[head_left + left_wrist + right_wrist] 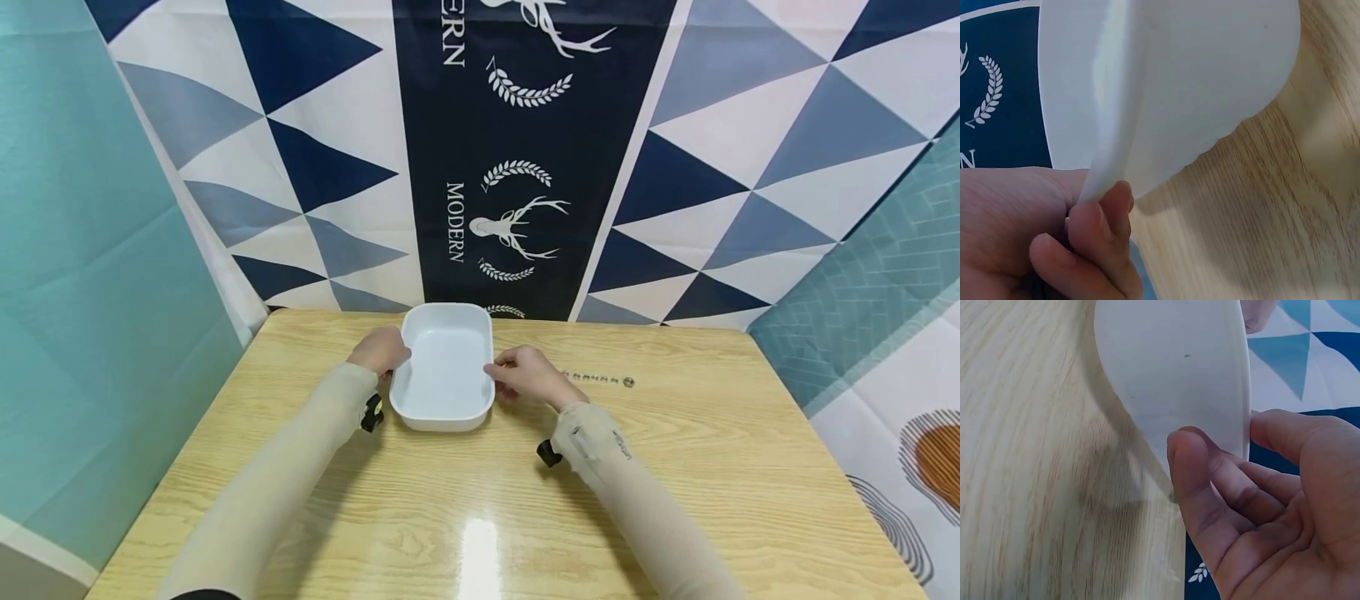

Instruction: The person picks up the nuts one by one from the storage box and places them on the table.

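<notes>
A white rectangular dish [442, 367] with rounded corners and raised walls is at the far middle of the wooden table, nothing inside it. My left hand [380, 351] grips its left rim, thumb over the edge and fingers curled against the outer wall, as the left wrist view shows. On the opposite side my right hand [527, 375] pinches the right rim between thumb and fingers. In the right wrist view the fingertips [1190, 450] press on the outside of the white wall [1172, 369].
A row of small shiny pieces [596, 377] lies on the table [480, 483] just right of my right hand, with a larger round one [628, 382] at its right end. A patterned cloth [517, 167] hangs behind the table's back edge.
</notes>
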Motion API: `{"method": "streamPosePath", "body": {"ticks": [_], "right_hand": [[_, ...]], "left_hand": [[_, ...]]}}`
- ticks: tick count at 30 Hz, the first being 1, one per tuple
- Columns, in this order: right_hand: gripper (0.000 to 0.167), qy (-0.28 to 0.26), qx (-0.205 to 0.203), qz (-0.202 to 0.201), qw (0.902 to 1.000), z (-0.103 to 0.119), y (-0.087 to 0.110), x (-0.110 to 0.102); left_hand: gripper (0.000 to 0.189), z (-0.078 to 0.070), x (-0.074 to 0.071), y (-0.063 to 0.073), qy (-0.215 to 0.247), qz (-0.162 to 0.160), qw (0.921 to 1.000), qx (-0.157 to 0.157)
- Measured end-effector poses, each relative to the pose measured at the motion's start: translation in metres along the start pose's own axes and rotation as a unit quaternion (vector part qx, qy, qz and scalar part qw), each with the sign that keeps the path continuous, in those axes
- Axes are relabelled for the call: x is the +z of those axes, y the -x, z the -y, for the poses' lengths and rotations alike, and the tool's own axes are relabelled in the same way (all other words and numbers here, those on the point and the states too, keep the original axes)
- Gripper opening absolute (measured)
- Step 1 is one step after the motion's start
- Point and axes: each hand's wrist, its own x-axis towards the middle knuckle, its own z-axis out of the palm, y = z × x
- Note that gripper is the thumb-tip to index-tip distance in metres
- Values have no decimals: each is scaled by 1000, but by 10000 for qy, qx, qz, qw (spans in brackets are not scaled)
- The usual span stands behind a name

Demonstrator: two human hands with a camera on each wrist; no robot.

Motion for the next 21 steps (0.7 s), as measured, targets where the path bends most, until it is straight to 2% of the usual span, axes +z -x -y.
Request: {"method": "streamPosePath", "body": {"ticks": [4, 10, 16, 21], "right_hand": [[28, -78, 46, 22, 10000, 1, -3, 1], [29, -240, 127, 119, 9996, -2, -9, 3], [30, -263, 147, 139, 9994, -2, -12, 3], [32, -259, 190, 131, 9994, -4, -14, 4]], "left_hand": [[29, 4, -1, -2, 82, -52, 9999, 67], [31, 11, 2, -7, 157, -50, 9999, -53], [35, 13, 1, -10, 214, -40, 9998, 41], [46, 18, 1, -14, 113, -48, 9997, 194]]}}
